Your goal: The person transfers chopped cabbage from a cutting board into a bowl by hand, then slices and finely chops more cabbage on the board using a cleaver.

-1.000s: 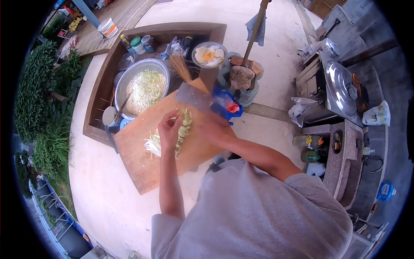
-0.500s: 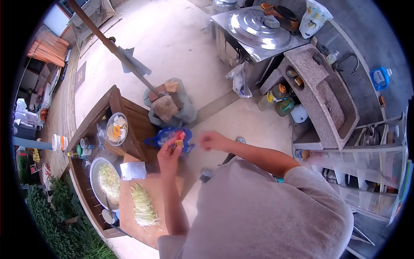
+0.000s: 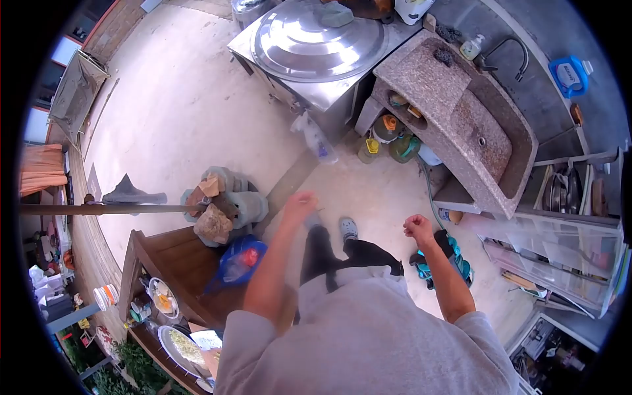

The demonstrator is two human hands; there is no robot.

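My left hand (image 3: 299,207) is in front of me above the concrete floor, fingers curled together. A small yellowish bit shows at its fingertips, too small and blurred to name. My right hand (image 3: 418,228) is held out to the right, fingers curled in, with nothing visible in them. Below and left of my left hand, a blue plastic bag (image 3: 228,264) with something red inside lies by the wooden cabinet (image 3: 178,266). At the lower left stands a large bowl (image 3: 162,340) of shredded pale-green vegetable, partly cut off from sight by my sleeve.
Ahead is a stove with a big metal lid (image 3: 283,56). A stone sink (image 3: 461,155) stands to the right, with oil bottles (image 3: 370,150) beneath it. Rocks (image 3: 213,224) weigh down a pole base. A teal-and-black bag (image 3: 461,266) lies on the floor near my right arm.
My view has swung right, away from the cutting board of shredded vegetable. My hands have moved apart, the right one going far to the right. The small yellowish piece in my left hand shows less clearly.
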